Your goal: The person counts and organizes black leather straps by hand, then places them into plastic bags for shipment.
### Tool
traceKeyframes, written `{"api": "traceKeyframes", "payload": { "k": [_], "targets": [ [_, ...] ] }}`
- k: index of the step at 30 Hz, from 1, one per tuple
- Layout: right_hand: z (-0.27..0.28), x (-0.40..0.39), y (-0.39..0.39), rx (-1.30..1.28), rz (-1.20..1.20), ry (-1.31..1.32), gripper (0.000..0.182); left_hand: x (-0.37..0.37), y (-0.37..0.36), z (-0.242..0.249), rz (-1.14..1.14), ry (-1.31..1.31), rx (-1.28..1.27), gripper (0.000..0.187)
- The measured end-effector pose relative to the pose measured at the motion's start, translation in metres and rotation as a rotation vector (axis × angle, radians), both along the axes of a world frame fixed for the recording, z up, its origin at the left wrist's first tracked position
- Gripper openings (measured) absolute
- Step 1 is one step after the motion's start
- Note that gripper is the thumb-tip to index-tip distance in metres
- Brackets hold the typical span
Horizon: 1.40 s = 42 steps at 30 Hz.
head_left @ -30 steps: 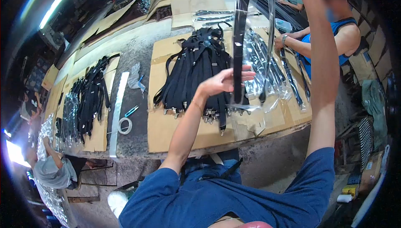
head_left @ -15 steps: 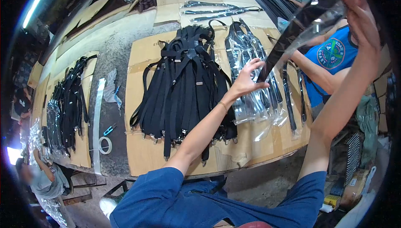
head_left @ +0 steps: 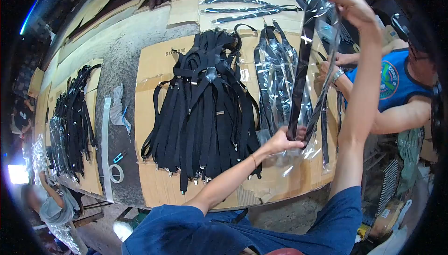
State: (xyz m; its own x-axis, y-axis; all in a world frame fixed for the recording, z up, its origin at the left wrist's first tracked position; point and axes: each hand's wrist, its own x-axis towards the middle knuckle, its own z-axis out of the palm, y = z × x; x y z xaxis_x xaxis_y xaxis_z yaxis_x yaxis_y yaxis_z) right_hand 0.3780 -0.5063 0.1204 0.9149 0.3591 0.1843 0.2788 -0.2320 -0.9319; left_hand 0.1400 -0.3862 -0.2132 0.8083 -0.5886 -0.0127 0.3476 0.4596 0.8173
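A pair of black suspenders [head_left: 304,59] in a clear plastic sleeve hangs stretched between my hands, over the right part of the table. Its lower end is gripped by my left hand [head_left: 283,141], fingers closed around it. High up at the right, my right hand [head_left: 357,10] pinches the upper end, with some fingers lifted away. Left of my left hand lies a big pile of unbagged black suspenders [head_left: 205,119] with metal clips. Behind the held sleeve, several bagged suspenders [head_left: 274,68] lie on the cardboard, partly hidden by it.
More bagged suspenders [head_left: 242,10] lie at the far edge. On the left are another suspenders pile [head_left: 77,110], a tape roll [head_left: 116,173] and blue snips [head_left: 117,158]. A co-worker in a blue top [head_left: 373,80] works close at the right; another person [head_left: 53,203] is at far left.
My left hand has moved down and my right hand leftward, so the bagged suspenders now hang nearly upright instead of slanting. The view has shifted, showing more of the co-worker at right.
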Motion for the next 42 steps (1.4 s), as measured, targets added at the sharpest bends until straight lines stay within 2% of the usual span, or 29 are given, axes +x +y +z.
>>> {"api": "traceKeyframes", "payload": {
  "k": [1, 2, 3, 4, 7, 9, 11, 15, 17, 18, 19, 21, 23, 24, 25, 26, 27, 29, 30, 31, 32, 33, 34, 35, 37, 39, 41, 42],
  "targets": [
    [-0.023, 0.012, 0.007, 0.147, -0.008, 0.082, 0.073, -0.004, -0.004, -0.004, 0.014, 0.07, 0.025, 0.056],
    [-0.064, 0.072, -0.021, -0.112, 0.069, 0.036, 0.07, -0.007, -0.007, -0.007, 0.064, 0.131, 0.083, 0.054],
    [-0.076, 0.064, 0.001, -0.067, 0.032, 0.096, 0.078, -0.009, -0.011, -0.009, 0.111, 0.189, 0.141, 0.052],
    [-0.101, 0.091, -0.002, -0.095, 0.073, 0.154, 0.079, -0.01, -0.016, -0.023, 0.102, 0.227, 0.154, 0.049],
    [-0.161, 0.127, 0.014, -0.051, 0.102, 0.281, 0.091, -0.015, -0.014, -0.023, 0.241, 0.37, 0.128, 0.046],
    [-0.197, 0.134, 0.025, 0.013, 0.07, 0.368, 0.091, -0.016, -0.008, -0.023, 0.245, 0.446, 0.11, 0.042],
    [-0.245, 0.162, 0.02, -0.017, 0.146, 0.376, 0.093, -0.015, -0.002, -0.026, 0.249, 0.516, 0.093, 0.039],
    [-0.304, 0.168, 0.026, -0.101, 0.09, 0.417, 0.093, -0.017, 0.001, -0.038, 0.189, 0.623, 0.037, 0.026],
    [-0.333, 0.173, 0.02, -0.148, 0.069, 0.379, 0.09, -0.021, 0.0, -0.042, 0.118, 0.677, -0.23, 0.029],
    [-0.34, 0.172, 0.021, -0.21, 0.02, 0.322, 0.09, -0.022, 0.005, -0.04, 0.023, 0.733, -0.386, 0.038],
    [-0.347, 0.169, 0.022, -0.27, -0.028, 0.265, 0.089, -0.027, 0.007, -0.036, 0.028, 0.744, -0.389, 0.038],
    [-0.358, 0.168, 0.022, -0.335, -0.096, 0.187, 0.087, -0.037, 0.016, -0.019, -0.221, 1.133, -0.76, 0.03],
    [-0.363, 0.165, 0.026, -0.396, -0.16, 0.102, 0.084, -0.061, 0.02, -0.02, -0.354, 1.143, -0.842, 0.033],
    [-0.36, 0.158, 0.032, -0.385, -0.226, 0.001, 0.083, -0.077, 0.016, -0.025, -0.35, 1.144, -0.84, 0.033],
    [-0.356, 0.151, 0.037, -0.374, -0.292, -0.099, 0.081, -0.097, 0.008, -0.035, -0.433, 1.13, -0.781, 0.034],
    [-0.351, 0.144, 0.041, -0.44, -0.31, -0.142, 0.072, -0.117, 0.0, -0.046, -0.517, 1.114, -0.722, 0.035],
    [-0.352, 0.14, 0.044, -0.437, -0.308, -0.14, 0.072, -0.137, -0.007, -0.058, -0.512, 1.116, -0.72, 0.035],
    [-0.358, 0.136, 0.055, -0.564, -0.474, -0.59, 0.062, -0.165, -0.018, -0.076, -0.75, 1.002, -0.4, 0.038],
    [-0.359, 0.132, 0.062, -0.643, -0.468, -0.633, 0.058, -0.155, -0.01, -0.051, -0.765, 0.894, -0.189, 0.037],
    [-0.364, 0.128, 0.069, -0.781, -0.439, -0.632, 0.062, -0.155, -0.012, -0.054, -0.703, 0.894, -0.205, 0.037],
    [-0.371, 0.126, 0.072, -0.908, -0.392, -0.64, 0.067, -0.156, -0.015, -0.06, -0.784, 0.65, -0.153, 0.033],
    [-0.387, 0.134, 0.072, -1.032, -0.282, -0.477, 0.07, -0.156, -0.019, -0.063, -0.827, 0.412, -0.084, 0.03],
    [-0.396, 0.138, 0.072, -1.114, -0.206, -0.397, 0.074, -0.147, -0.009, -0.038, -0.68, 0.373, 0.025, 0.024],
    [-0.409, 0.145, 0.07, -1.197, -0.237, -0.373, 0.072, -0.134, 0.006, -0.017, -0.574, 0.393, 0.025, 0.024],
    [-0.388, 0.133, 0.076, -1.108, -0.382, -0.533, 0.066, -0.108, 0.05, 0.023, -0.626, -0.303, 0.313, 0.032],
    [-0.334, 0.091, 0.103, -0.762, -0.42, -0.776, 0.05, -0.096, 0.114, 0.064, -0.493, -0.259, 0.255, 0.037],
    [-0.289, 0.039, 0.134, -0.578, -0.354, -0.731, 0.03, -0.091, 0.189, 0.094, -0.232, -0.184, 0.354, 0.037],
    [-0.274, 0.014, 0.15, -0.507, -0.233, -0.646, 0.028, -0.102, 0.218, 0.088, 0.102, -0.184, 0.431, 0.034]
  ]
}}
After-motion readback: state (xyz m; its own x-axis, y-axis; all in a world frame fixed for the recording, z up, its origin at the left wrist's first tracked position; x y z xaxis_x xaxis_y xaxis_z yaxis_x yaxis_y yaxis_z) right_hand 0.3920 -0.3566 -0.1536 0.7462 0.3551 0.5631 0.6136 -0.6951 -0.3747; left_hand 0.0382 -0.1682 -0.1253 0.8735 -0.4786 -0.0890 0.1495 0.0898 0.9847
